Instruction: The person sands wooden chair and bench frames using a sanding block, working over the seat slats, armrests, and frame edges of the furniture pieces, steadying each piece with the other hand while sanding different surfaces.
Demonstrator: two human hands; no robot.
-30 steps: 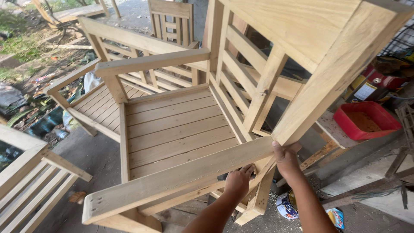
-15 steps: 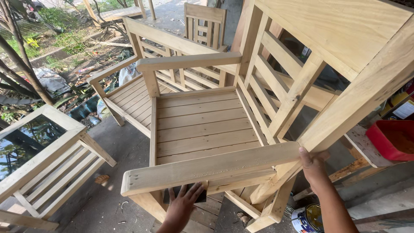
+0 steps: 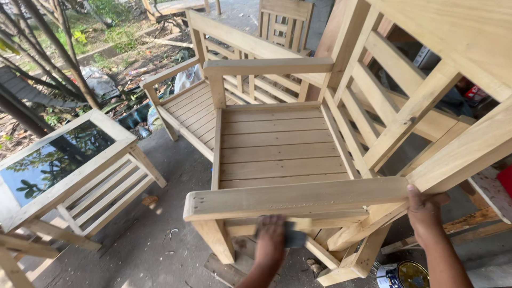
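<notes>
Left hand [image 3: 270, 234] blurred, fingers curled; right hand [image 3: 425, 210] clasped, thumb up.

A round paint tin [image 3: 401, 275] with a blue-and-white label and a yellowish open top stands on the ground just below and left of the right hand's fingers [image 3: 424, 205], while a red container [image 3: 505, 181] shows at their right.

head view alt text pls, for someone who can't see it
A person's left hand presses a dark pad under the near armrest of an unfinished wooden chair, while the right hand grips the armrest's end. A glass-topped wooden table stands to the left and a paint can sits on the floor.
</notes>
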